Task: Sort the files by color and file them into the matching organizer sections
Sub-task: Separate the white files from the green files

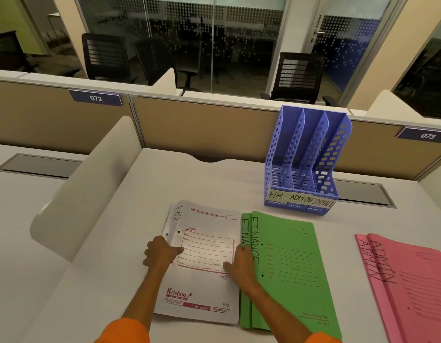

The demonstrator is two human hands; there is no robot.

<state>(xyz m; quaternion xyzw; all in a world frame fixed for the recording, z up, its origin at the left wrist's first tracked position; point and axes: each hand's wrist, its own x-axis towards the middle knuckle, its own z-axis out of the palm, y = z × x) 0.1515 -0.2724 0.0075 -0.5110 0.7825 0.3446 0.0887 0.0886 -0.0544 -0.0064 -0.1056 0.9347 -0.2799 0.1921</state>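
Note:
White files (204, 288) marked HR lie stacked on the desk in front of me. My left hand (160, 251) grips their left edge, thumb on top. My right hand (240, 263) grips their right edge, thumb on the cover. Beside them to the right lie green files (291, 268) marked FINANCE. Pink files (410, 280) marked ADMIN lie further right. A blue organizer (307, 154) with three sections labelled HR, ADMIN and FINANCE stands at the back right; I see nothing in its sections.
A white curved divider (90, 189) rises on the left of the desk. A tan partition (204, 125) runs along the back. Grey cable trays (363, 194) are set into the desk behind the organizer and at the far left.

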